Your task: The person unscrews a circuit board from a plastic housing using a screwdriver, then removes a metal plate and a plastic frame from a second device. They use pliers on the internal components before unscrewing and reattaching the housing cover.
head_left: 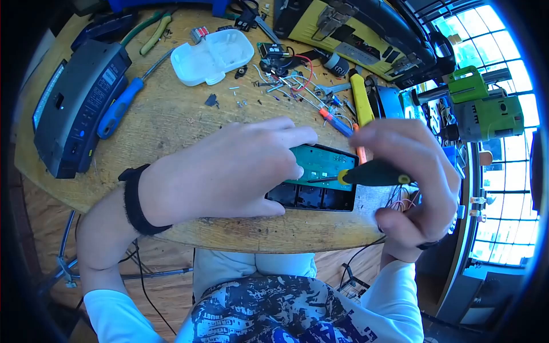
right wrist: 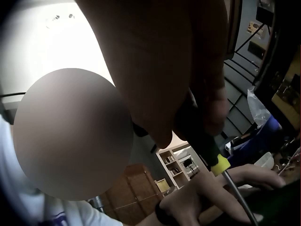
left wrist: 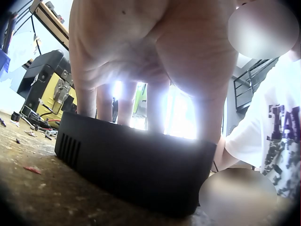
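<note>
A green circuit board (head_left: 329,160) sits in a black plastic case (head_left: 337,201) near the table's front edge. My left hand (head_left: 246,168) lies over the left part of this case, its fingers spread and touching down on it. In the left wrist view those fingers reach down behind the dark case wall (left wrist: 131,160). My right hand (head_left: 426,166) grips a screwdriver (head_left: 374,173) with a dark green handle and yellow collar. The blade slants left across the board, its tip right at the board's lower edge. The left hand hides the case's left end.
A grey-black device (head_left: 83,108) and a blue-handled screwdriver (head_left: 121,107) lie left. Behind are a white plastic case (head_left: 213,56), loose wires and small parts. A yellow-black toolbox (head_left: 349,40) stands at the back, a green power tool (head_left: 489,114) at right.
</note>
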The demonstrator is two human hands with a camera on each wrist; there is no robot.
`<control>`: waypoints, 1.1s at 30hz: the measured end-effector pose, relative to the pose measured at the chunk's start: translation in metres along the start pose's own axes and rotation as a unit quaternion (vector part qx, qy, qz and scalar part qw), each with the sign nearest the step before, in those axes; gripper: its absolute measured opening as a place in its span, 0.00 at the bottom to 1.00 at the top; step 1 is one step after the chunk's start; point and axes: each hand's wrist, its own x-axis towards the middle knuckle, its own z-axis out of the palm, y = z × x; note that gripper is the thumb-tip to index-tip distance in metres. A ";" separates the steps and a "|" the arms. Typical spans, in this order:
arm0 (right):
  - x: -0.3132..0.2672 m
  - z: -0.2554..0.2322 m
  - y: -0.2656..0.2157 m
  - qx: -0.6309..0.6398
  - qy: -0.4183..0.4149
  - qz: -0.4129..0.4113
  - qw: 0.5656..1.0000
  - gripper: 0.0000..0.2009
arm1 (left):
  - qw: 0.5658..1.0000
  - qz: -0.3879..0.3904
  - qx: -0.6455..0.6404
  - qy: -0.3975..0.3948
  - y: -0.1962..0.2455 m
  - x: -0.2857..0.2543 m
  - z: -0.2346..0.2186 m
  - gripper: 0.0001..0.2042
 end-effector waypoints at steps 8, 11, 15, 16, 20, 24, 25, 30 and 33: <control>0.006 -0.014 -0.031 -0.129 -0.058 0.163 0.976 0.29 | 1.000 0.009 -0.010 0.003 -0.002 -0.002 -0.003 0.22; 0.010 -0.007 -0.016 -0.093 0.011 0.083 0.992 0.22 | 0.999 0.026 -0.014 0.022 -0.003 -0.001 -0.001 0.23; 0.004 0.004 -0.011 0.012 0.046 0.049 0.998 0.20 | 0.999 0.033 -0.006 0.019 0.000 0.001 -0.004 0.24; 0.006 0.006 -0.012 -0.004 0.054 0.034 0.998 0.19 | 0.999 0.036 -0.002 0.023 0.001 0.002 -0.005 0.21; 0.009 -0.012 -0.020 -0.174 -0.063 0.058 0.981 0.20 | 0.999 0.037 0.009 0.038 0.000 0.004 -0.001 0.20; 0.012 -0.008 -0.022 -0.042 0.005 0.149 0.988 0.21 | 0.999 0.036 0.003 0.026 0.003 0.005 -0.004 0.22; 0.009 -0.006 -0.018 -0.042 0.007 0.151 0.988 0.21 | 1.000 0.020 -0.006 0.011 0.003 0.005 -0.004 0.23; -0.003 -0.019 -0.013 -0.064 -0.083 0.081 0.991 0.23 | 0.999 0.033 0.004 0.022 0.003 0.004 -0.005 0.24; -0.002 -0.017 -0.015 -0.110 -0.084 0.085 0.987 0.22 | 0.999 0.030 0.009 0.015 0.003 0.005 -0.005 0.24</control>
